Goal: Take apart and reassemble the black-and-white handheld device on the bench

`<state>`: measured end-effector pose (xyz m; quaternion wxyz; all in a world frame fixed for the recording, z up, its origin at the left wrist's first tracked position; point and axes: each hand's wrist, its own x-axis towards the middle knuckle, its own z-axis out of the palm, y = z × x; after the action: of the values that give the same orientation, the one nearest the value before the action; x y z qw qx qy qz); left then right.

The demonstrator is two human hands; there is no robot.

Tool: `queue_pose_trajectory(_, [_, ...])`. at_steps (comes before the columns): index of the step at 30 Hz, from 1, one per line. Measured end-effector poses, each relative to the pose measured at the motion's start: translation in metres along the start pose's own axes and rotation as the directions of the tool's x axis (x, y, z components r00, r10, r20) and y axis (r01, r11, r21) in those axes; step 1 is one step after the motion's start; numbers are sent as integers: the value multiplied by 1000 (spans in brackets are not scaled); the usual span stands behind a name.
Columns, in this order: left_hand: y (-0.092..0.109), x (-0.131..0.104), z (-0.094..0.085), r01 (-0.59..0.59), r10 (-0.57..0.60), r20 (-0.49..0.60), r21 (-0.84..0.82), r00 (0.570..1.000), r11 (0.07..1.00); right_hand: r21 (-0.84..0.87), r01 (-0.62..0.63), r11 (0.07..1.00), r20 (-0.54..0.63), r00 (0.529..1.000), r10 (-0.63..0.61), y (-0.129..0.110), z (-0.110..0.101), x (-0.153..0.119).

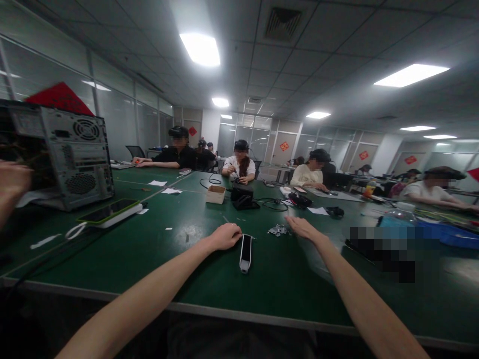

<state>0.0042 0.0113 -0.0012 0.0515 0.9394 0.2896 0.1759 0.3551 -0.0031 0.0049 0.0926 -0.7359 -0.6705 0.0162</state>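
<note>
On the green table [209, 279] lies a narrow white device with a black top [246, 252]. My left hand [225, 236] rests just to its left, fingers bent near its far end; what they hold, if anything, cannot be made out. To the right of the device is a small pile of metallic pieces [279, 230]. Beside that pile, my right hand [300, 227] lies low over the table with its fingers stretched out towards the pieces.
An open computer case [80, 159] and a green-edged phone [108, 211] are at the left. Further back sit a small cardboard box [215, 195] and a black device [242, 194] with cables. A blue tray [449, 234] lies right. Several people sit around; another person's hand [14, 179] shows far left.
</note>
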Motion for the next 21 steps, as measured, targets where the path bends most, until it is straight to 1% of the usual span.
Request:
queue_pose_trajectory(2, [1, 0, -1, 0, 0, -1, 12, 1000, 1000, -29, 13, 999, -46, 999, -15, 9, -8, -3])
queue_pose_trajectory(3, [1, 0, -1, 2, -2, 0, 13, 1000, 1000, -41, 8, 999, -44, 999, -10, 14, -11, -5])
queue_pose_trajectory(4, [1, 0, -1, 4, -4, 2, 13, 1000, 1000, -50, -2, 999, -18, 1000, 1, 19, -12, -6])
queue_pose_trajectory(6, [1, 0, -1, 8, -8, 2, 17, 1000, 1000, -53, -23, 998, 72, 997, 27, 25, -14, -8])
queue_pose_trajectory(8, [1, 0, 0, 6, -6, -1, 23, 1000, 1000, -53, -32, 998, 145, 989, 40, 26, -14, -9])
queue_pose_trajectory(11, [0, 1, 1, 6, -6, -5, 35, 1000, 999, -66, -28, 997, 169, 985, 39, 20, -14, -9])
queue_pose_trajectory(15, [0, 1, 1, 9, -9, -3, 47, 1000, 999, -82, -26, 996, 153, 987, 39, 9, -14, -8])
queue_pose_trajectory(21, [1, 0, -1, 13, -13, 11, 30, 1000, 999, -114, -57, 992, 133, 989, 72, -8, -14, -12])
